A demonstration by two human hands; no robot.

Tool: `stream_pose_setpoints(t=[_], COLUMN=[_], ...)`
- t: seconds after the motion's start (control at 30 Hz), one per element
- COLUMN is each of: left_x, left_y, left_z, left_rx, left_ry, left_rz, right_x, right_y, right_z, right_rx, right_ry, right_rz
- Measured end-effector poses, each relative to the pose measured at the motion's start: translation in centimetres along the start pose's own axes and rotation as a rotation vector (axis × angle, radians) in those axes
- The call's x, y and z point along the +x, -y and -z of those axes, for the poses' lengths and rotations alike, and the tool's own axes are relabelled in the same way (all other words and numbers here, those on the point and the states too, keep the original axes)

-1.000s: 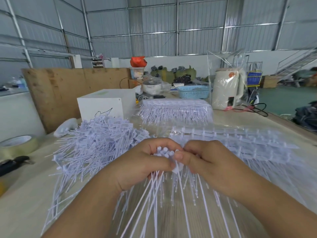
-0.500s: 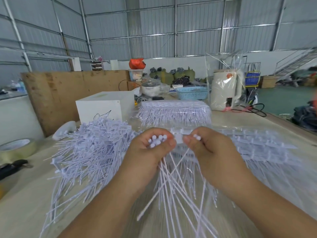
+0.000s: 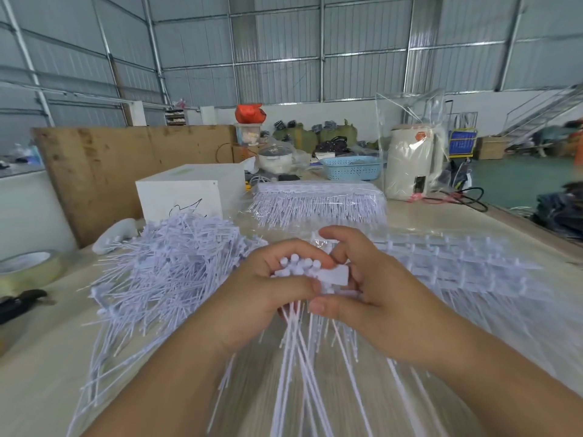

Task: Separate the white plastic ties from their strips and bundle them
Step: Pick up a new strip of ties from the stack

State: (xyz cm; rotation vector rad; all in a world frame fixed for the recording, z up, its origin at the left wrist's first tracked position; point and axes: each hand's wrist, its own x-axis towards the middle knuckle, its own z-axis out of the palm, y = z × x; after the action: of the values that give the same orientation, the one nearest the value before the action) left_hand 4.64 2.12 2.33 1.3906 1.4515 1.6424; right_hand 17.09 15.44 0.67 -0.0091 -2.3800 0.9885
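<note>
1. The left hand (image 3: pixel 262 288) is closed around a bundle of white ties (image 3: pixel 299 268); the round heads of the ties stand up above the curled fingers, and the thin tails hang down and spread toward 6 o'clock over the surface (image 3: pixel 41 373).
2. The right hand (image 3: pixel 375 285) touches the same bundle from the 3 o'clock side. Its grip is together on a small flat white tab (image 3: pixel 336 274) at the heads of the ties, with the thumb below and the fingers curled over from above.
3. The two hands touch each other in the middle of the view, a little above the surface.
4. At 9 o'clock from the hands lies a big loose pile of ties (image 3: pixel 170 266), pointing in many directions.
5. At 3 o'clock from the hands lie flat strips of ties (image 3: pixel 467 266) under clear plastic film; the ties there sit in rows.
6. At 12 o'clock, farther away, is a wrapped pack of strips (image 3: pixel 318 200), and beside it at 11 o'clock a white box (image 3: pixel 186 197).
7. At the left edge, about 9 o'clock, a roll of tape (image 3: pixel 28 271) rests on the surface, and just below it a dark tool (image 3: pixel 22 302), which I cannot identify.
8. Behind the pack, a blue basket (image 3: pixel 351 168) and a white appliance in a clear bag (image 3: pixel 410 162) stand at about 1 o'clock.
</note>
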Motion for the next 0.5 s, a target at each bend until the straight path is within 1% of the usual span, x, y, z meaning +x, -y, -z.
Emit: stream_pose_setpoints(t=[0.03,0.1,0.23,0.3,0.37,0.43,0.5], left_x=[-0.04,0.01,0.18,0.18,0.12,0.00,-0.10], left_y=[-0.03,0.09,0.33,0.39,0.34,0.23,0.13], left_z=[0.08,0.09,-0.20,-0.18,-0.26,-0.36,-0.25], left_rx=[0.026,0.056,0.117,0.145,0.157,0.124,0.074], left_ry=[0.032,0.021,-0.132,-0.171,-0.139,-0.065,0.008], left_rz=[0.006,0.016,0.005,-0.012,-0.017,-0.026,-0.036], right_x=[-0.01,-0.07,-0.27,-0.24,-0.17,-0.13,-0.11], right_y=[0.05,0.10,0.01,0.22,0.34,0.37,0.67], right_z=[-0.02,0.10,0.30,0.14,-0.05,-0.03,0.04], right_rx=[-0.022,-0.027,-0.130,-0.125,-0.096,-0.066,-0.040], right_ry=[0.000,-0.001,-0.017,-0.056,-0.109,-0.157,-0.165], right_rz=[0.011,0.012,0.039,0.063,0.092,0.122,0.134])
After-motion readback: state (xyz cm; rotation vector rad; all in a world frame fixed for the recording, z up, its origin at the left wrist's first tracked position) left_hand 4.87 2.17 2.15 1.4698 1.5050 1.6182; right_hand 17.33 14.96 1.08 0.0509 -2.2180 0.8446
